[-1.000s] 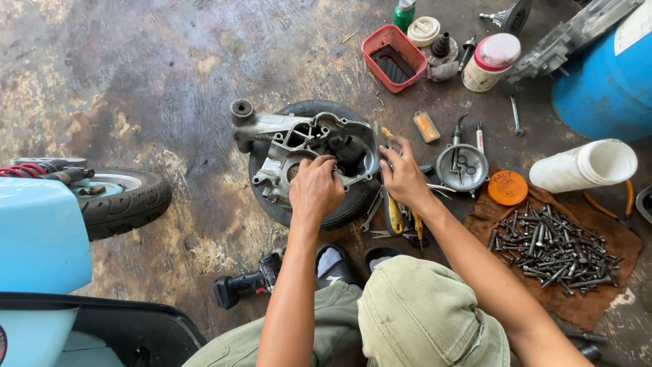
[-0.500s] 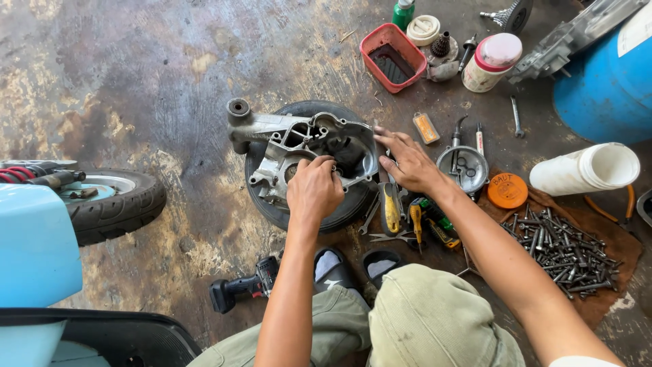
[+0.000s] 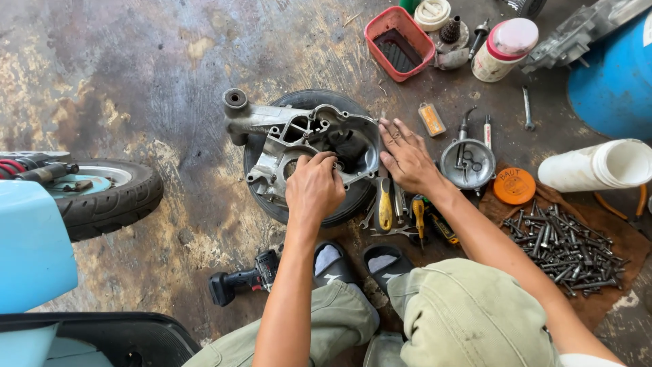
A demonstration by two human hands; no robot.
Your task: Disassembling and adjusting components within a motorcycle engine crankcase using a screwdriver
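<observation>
1. Left hand (image 3: 314, 187): fingers curled, tips pressed into the engine casing (image 3: 292, 139); whether they pinch anything, cannot tell.
2. Right hand (image 3: 406, 158): fingers flat, released, resting on casing's right edge.
3. Casing lies on a tyre (image 3: 339, 204); screwdrivers (image 3: 386, 204) just beside it.

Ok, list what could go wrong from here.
1. The metal engine casing lies on a tyre, not a flat bench; pressure from the left hand might rock it.
2. The right hand rests flat beside the casing's edge and could get pinched.
3. Loose bolts and hand tools lie close to the feet; a slip seems possible.
</observation>
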